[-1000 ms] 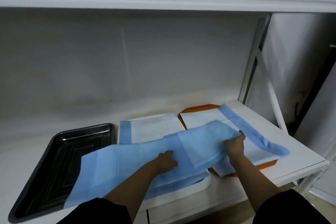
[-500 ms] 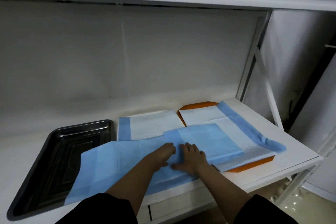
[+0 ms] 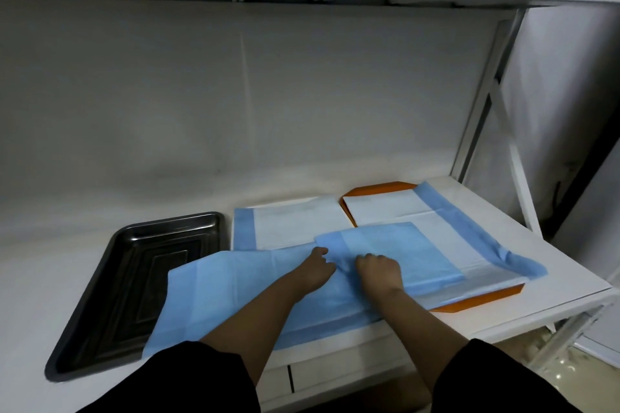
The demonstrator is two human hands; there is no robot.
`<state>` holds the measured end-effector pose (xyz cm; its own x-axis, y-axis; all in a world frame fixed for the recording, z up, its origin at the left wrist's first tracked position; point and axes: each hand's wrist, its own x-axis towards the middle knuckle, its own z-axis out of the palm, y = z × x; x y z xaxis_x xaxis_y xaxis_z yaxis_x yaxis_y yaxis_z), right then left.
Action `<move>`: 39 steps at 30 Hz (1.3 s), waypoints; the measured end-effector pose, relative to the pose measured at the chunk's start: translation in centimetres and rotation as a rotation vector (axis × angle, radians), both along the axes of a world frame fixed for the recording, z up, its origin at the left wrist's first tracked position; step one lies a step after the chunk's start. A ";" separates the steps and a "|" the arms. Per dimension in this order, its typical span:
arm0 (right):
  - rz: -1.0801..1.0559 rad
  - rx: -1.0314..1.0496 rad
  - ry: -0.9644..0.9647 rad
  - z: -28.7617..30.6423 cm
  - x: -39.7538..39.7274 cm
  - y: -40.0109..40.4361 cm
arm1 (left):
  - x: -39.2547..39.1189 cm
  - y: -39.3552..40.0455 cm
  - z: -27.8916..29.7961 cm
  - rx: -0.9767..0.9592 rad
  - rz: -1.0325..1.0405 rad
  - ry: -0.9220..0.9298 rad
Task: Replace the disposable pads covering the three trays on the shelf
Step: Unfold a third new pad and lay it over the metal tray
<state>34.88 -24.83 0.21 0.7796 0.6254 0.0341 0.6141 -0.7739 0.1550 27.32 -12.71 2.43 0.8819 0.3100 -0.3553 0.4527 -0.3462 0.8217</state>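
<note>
Metal, dark and bare, is shown at 8 o'clock: the black tray [image 3: 134,285], rectangular, lies uncovered. Across the middle a thin, creased blue pad [image 3: 235,288] is gathered, judged mid-folding; lifting it away is called for next. It is bunched under the curled left hand [image 3: 313,266] and right hand [image 3: 379,270]. At 3 o'clock the orange tray [image 3: 476,300] is covered by 1 white-centred pad [image 3: 396,211].

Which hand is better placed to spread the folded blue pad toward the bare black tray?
Left, probably. The left hand lies on the blue pad nearer the black tray; the right hand sits nearer the orange tray.
</note>
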 end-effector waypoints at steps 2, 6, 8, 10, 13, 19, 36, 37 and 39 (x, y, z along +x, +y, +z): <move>-0.087 0.185 0.033 1.1 1.4 -0.9 | 0.1 -0.2 0.3 0.040 -0.013 0.004; -0.288 0.735 0.196 4.1 4.7 -3.2 | 1.3 -1.1 0.9 0.158 -0.099 -0.011; -0.393 0.973 0.233 5.8 6.5 -4.9 | 2.4 -2.0 1.2 0.229 -0.153 -0.012; -0.496 1.148 0.226 7.1 8.7 -6.9 | 3.8 -3.0 1.1 0.281 -0.221 -0.011; -0.630 1.301 0.213 7.8 11.9 -10.0 | 5.7 -4.5 0.4 0.405 -0.326 0.014; -0.712 1.364 0.173 8.3 15.8 -15.1 | 7.9 -6.5 -1.8 0.575 -0.448 0.106; -0.747 0.966 0.235 3.4 16.9 -18.0 | 6.4 -5.5 -3.3 0.682 -0.499 0.251; -0.694 0.911 0.273 3.0 16.5 -17.5 | 6.2 -5.3 -3.4 0.681 -0.500 0.256; -0.589 0.813 0.343 2.4 15.3 -16.1 | 5.8 -5.0 -3.4 0.682 -0.503 0.267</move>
<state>50.22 -40.91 2.65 0.9994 0.0336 -0.0071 0.0207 -0.7566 -0.6535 33.14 -17.74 -0.98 0.8850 0.1274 -0.4479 0.2622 -0.9312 0.2532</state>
